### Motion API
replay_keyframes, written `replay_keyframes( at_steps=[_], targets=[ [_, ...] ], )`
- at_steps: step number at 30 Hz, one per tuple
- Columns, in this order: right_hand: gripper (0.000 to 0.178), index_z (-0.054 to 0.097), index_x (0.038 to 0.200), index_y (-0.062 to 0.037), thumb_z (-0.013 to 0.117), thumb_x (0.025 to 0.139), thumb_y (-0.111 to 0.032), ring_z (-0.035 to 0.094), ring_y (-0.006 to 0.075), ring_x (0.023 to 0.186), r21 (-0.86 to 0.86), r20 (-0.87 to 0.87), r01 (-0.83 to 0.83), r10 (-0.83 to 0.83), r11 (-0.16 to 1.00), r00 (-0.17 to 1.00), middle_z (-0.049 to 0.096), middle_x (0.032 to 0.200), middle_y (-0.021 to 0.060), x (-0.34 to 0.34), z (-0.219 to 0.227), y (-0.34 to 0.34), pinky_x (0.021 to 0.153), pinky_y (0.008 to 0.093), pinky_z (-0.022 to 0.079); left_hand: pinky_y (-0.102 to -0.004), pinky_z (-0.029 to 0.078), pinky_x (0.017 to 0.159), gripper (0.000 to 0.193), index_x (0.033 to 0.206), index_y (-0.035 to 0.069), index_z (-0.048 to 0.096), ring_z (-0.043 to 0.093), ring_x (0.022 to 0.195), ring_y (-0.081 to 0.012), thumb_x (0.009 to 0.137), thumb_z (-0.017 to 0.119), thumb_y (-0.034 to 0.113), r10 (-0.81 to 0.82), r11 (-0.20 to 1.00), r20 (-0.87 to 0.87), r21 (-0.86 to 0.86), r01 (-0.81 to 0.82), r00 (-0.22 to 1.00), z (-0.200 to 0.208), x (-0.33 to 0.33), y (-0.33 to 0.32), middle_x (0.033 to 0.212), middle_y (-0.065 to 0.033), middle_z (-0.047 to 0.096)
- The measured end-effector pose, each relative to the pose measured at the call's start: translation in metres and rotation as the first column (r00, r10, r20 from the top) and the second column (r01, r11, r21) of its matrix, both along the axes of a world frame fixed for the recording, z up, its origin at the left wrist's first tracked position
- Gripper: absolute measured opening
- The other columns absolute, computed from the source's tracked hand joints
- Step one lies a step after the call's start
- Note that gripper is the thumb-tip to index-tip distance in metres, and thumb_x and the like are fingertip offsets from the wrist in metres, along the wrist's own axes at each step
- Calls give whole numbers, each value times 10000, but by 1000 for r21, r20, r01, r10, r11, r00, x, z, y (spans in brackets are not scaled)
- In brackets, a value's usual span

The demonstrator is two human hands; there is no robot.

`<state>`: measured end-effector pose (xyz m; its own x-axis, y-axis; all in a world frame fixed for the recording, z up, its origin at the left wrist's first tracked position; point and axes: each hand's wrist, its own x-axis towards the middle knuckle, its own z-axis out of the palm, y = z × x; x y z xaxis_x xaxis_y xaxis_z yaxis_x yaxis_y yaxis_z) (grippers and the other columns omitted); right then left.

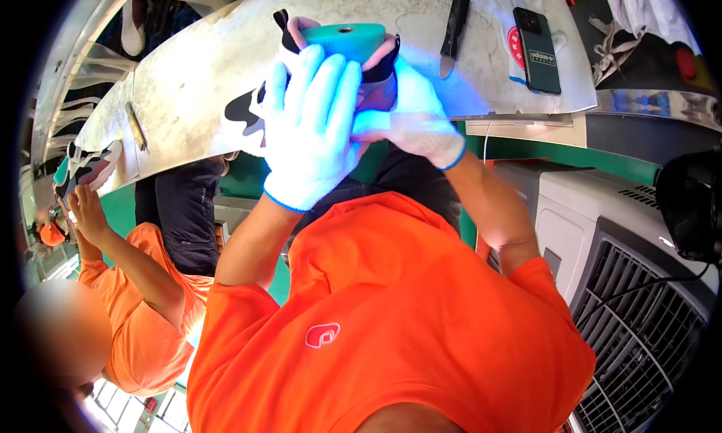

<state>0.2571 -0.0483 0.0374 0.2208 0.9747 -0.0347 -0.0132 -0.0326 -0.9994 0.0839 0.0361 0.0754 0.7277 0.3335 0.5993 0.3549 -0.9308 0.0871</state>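
Observation:
Both my hands wear white knitted gloves and grip a sneaker (242,115) at the near edge of the worktable. It has white and black patterned panels and a pink collar lining. A teal shoe last (342,38) with a round hole in its top fills the opening. My left hand (316,128) lies over the near left side, fingers pointing up toward the collar. On the right side, my right hand (417,113) is wrapped around the shoe, its thumb reaching left toward my left hand. Bluish light falls on the gloves. The gloves cover much of the upper.
On the pale, stained worktable (203,72) lie a black-handled knife (453,34) and a dark smartphone (538,53). A thin yellowish stick (135,127) rests farther left. There, a co-worker in orange holds another sneaker (94,164). A grey machine with a grille (639,290) stands at right.

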Motion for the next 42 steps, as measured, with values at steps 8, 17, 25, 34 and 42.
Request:
replay_keyframes(
  at_steps=[8,17,25,34,42],
  targets=[
    [616,643,1344,8,954,836,-150,755,158,1024,16,80,52,-53,999,995,786,1152,81,3,6,5,893,338,621,-485,494,1190,910,1526,48,621,595,1460,-391,744,1008,307,-42,940,281,-313,133,959,36,-71,24,1572,-237,593],
    [549,654,1253,22,957,832,-159,739,138,953,79,43,78,-81,994,996,775,1063,77,4,-6,7,856,333,612,-452,479,1233,995,1575,-1,562,619,1451,-372,733,986,320,132,838,9,-535,-107,991,31,-150,48,1570,-224,612],
    [622,605,1336,13,952,831,-98,764,143,899,60,-64,56,-52,997,997,775,1091,90,-1,5,4,791,317,632,-440,604,1019,1019,1551,1,600,763,1183,-367,669,980,341,-29,764,-223,-634,-123,974,44,-68,63,1295,-223,765],
    [734,514,1400,19,960,827,-85,787,179,877,-86,-290,90,-112,992,950,775,1063,130,-9,8,2,721,331,659,-351,614,938,901,1459,56,693,757,1019,-180,641,1014,253,-15,654,-188,-744,-133,982,45,-49,66,1140,-99,802],
    [643,594,1356,25,946,834,-112,743,159,904,172,-180,179,-147,969,973,756,1077,99,-12,-19,11,790,335,647,-370,630,905,695,1302,129,729,803,976,-249,680,997,288,90,660,-115,-737,-146,989,42,-21,47,1122,-78,812]
  ],
)
